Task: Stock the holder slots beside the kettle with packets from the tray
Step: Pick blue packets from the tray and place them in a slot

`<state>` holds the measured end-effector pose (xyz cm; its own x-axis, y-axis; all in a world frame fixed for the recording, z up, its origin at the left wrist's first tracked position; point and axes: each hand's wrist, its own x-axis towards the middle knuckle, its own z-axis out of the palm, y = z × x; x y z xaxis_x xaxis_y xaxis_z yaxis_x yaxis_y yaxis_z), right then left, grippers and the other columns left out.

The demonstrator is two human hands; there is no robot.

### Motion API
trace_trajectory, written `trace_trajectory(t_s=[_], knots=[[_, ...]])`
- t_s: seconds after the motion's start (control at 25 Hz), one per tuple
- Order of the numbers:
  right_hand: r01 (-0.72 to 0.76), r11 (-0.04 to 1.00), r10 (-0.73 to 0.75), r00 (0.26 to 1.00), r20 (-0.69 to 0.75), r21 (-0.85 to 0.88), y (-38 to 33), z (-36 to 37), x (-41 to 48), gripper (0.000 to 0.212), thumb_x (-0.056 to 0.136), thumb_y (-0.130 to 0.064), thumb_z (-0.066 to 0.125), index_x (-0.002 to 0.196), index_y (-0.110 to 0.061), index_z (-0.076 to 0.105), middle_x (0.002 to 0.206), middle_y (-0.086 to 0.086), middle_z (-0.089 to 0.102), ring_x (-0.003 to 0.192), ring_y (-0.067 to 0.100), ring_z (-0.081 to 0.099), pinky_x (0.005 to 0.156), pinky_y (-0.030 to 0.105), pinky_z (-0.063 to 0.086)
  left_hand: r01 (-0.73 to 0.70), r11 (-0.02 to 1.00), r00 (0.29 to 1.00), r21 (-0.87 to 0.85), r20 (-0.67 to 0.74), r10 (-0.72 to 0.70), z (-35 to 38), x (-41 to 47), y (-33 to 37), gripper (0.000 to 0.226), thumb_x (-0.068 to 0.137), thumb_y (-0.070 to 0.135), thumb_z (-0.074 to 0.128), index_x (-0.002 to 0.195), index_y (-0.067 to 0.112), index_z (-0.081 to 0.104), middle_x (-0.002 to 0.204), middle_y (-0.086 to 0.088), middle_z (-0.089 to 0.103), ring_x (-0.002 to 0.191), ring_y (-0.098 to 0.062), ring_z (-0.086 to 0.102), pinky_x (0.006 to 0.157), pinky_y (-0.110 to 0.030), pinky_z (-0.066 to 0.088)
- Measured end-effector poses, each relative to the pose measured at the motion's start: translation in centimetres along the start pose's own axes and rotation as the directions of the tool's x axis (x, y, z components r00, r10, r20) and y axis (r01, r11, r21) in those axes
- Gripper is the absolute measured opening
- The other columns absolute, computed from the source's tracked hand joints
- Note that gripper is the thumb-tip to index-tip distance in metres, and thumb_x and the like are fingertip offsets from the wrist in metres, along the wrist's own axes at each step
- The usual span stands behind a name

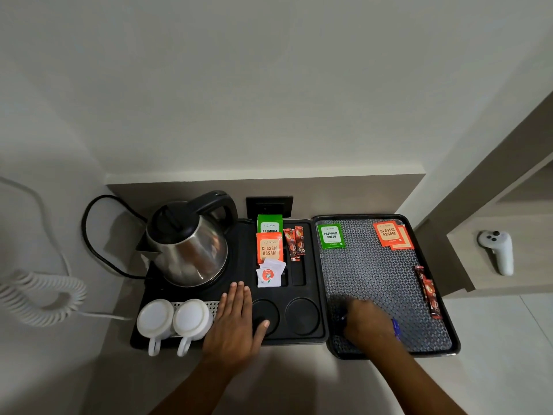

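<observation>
The left hand (pixel 236 320) is being held flat and wide, palm down, on the black holder (pixel 311 295) just in front of the kettle (pixel 187 244), its thumb reaching into a round recess. The right hand (pixel 366 323) is being pressed down on the near end of the tray (pixel 449 324), fingers curled over something blue (pixel 395 326); whether it is being gripped cannot be told, as the hand is blurred. In the holder's slots beside the kettle, a green packet (pixel 270 224), an orange packet (pixel 269 248) and white sachets (pixel 269 274) are being kept upright in a row, with red sticks (pixel 294 242) in the slot to their right. On the tray, a green packet (pixel 330 235) is lying at the far left, orange packets (pixel 392 235) are overlapping at the far right, and red sticks (pixel 429 292) are lying along the right edge. Two white cups (pixel 173 320) are being kept upside down on the holder's near left corner, touching each other. A white controller (pixel 496 250) is lying on a shelf, well apart from the tray.
</observation>
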<state>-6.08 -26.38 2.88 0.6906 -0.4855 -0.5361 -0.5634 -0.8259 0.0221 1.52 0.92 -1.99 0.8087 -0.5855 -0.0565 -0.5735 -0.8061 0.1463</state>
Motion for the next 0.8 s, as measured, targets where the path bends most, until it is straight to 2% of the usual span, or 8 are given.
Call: trace_trajectory(t_s=[0.12, 0.28, 0.44, 0.52, 0.6, 0.64, 0.72, 0.8], knots=[[-0.034, 0.999, 0.034, 0.999, -0.034, 0.0, -0.6, 0.0, -0.2, 0.033, 0.081, -0.021, 0.061, 0.113, -0.013, 0.066, 0.112, 0.008, 0.07, 0.104, 0.026, 0.068, 0.087, 0.037, 0.054, -0.002, 1.0, 1.0, 0.004, -0.004, 0.002, 0.0, -0.1, -0.1, 0.08, 0.096, 0.055, 0.031, 0.148, -0.006, 0.025, 0.157, -0.024, 0.021, 0.147, -0.032, 0.01, 0.115, -0.047, 0.01], [-0.072, 0.994, 0.076, 0.997, -0.034, 0.086, -0.9, -0.1, 0.5, 0.035, 0.079, -0.023, 0.064, 0.111, -0.01, 0.064, 0.114, 0.009, 0.069, 0.106, 0.027, 0.067, 0.088, 0.036, 0.053, 0.006, 1.0, 1.0, 0.012, 0.0, -0.006, 0.0, -0.2, 0.0, 0.08, 0.097, 0.057, 0.028, 0.149, -0.004, 0.021, 0.158, -0.022, 0.017, 0.148, -0.03, 0.006, 0.116, -0.046, 0.008], [-0.086, 0.978, 0.072, 0.994, 0.079, 0.187, -0.8, -0.9, 1.4, 0.042, 0.069, -0.025, 0.081, 0.104, -0.008, 0.066, 0.107, 0.01, 0.071, 0.102, 0.025, 0.068, 0.08, 0.032, 0.055, 0.008, 1.0, 1.0, 0.01, 0.009, -0.008, 0.1, -0.2, -0.1, 0.081, 0.097, 0.058, 0.025, 0.15, -0.003, 0.019, 0.159, -0.021, 0.015, 0.148, -0.029, 0.002, 0.116, -0.046, 0.007], [-0.083, 0.966, 0.036, 0.981, 0.192, 0.244, -0.3, -1.3, 2.0, 0.04, 0.062, -0.031, 0.088, 0.086, -0.008, 0.066, 0.083, 0.006, 0.072, 0.078, 0.019, 0.073, 0.06, 0.023, 0.054, 0.006, 1.0, 1.0, 0.005, 0.009, -0.006, 0.1, -0.1, -0.1, 0.081, 0.097, 0.057, 0.027, 0.149, -0.004, 0.021, 0.158, -0.022, 0.017, 0.148, -0.03, 0.004, 0.116, -0.046, 0.008], [-0.108, 0.936, 0.004, 0.955, 0.296, 0.334, 0.0, -1.8, 2.6, 0.033, 0.067, -0.03, 0.086, 0.067, -0.011, 0.059, 0.059, 0.001, 0.066, 0.049, 0.013, 0.069, 0.038, 0.018, 0.047, 0.003, 1.0, 1.0, 0.003, 0.008, -0.003, 0.1, 0.0, -0.1, 0.08, 0.097, 0.057, 0.029, 0.149, -0.004, 0.023, 0.158, -0.023, 0.019, 0.148, -0.031, 0.006, 0.116, -0.047, 0.009], [-0.132, 0.92, 0.003, 0.944, 0.331, 0.37, 0.1, -2.1, 2.8, 0.03, 0.071, -0.026, 0.083, 0.064, -0.012, 0.058, 0.06, 0.001, 0.067, 0.05, 0.012, 0.069, 0.036, 0.018, 0.046, 0.001, 1.0, 1.0, 0.003, 0.008, -0.001, 0.2, -0.1, -0.1, 0.08, 0.097, 0.056, 0.03, 0.148, -0.005, 0.023, 0.157, -0.023, 0.02, 0.148, -0.031, 0.007, 0.116, -0.047, 0.009], [-0.17, 0.883, 0.01, 0.938, 0.346, 0.437, 0.2, -2.3, 3.2, 0.021, 0.074, -0.019, 0.08, 0.069, -0.014, 0.06, 0.078, 0.006, 0.072, 0.066, 0.014, 0.073, 0.041, 0.02, 0.051, 0.0, 1.0, 1.0, 0.008, 0.011, 0.0, 0.2, -0.1, -0.1, 0.08, 0.097, 0.056, 0.03, 0.148, -0.005, 0.023, 0.157, -0.023, 0.02, 0.148, -0.031, 0.006, 0.116, -0.047, 0.009], [-0.215, 0.866, 0.04, 0.93, 0.366, 0.452, 0.1, -2.0, 3.0, 0.022, 0.073, -0.022, 0.083, 0.077, -0.008, 0.066, 0.075, 0.008, 0.073, 0.056, 0.016, 0.071, 0.041, 0.022, 0.051, 0.005, 1.0, 1.0, 0.011, 0.014, -0.005, 0.2, 0.0, -0.2, 0.081, 0.097, 0.057, 0.027, 0.149, -0.004, 0.02, 0.158, -0.022, 0.018, 0.148, -0.03, 0.003, 0.116, -0.046, 0.008]])
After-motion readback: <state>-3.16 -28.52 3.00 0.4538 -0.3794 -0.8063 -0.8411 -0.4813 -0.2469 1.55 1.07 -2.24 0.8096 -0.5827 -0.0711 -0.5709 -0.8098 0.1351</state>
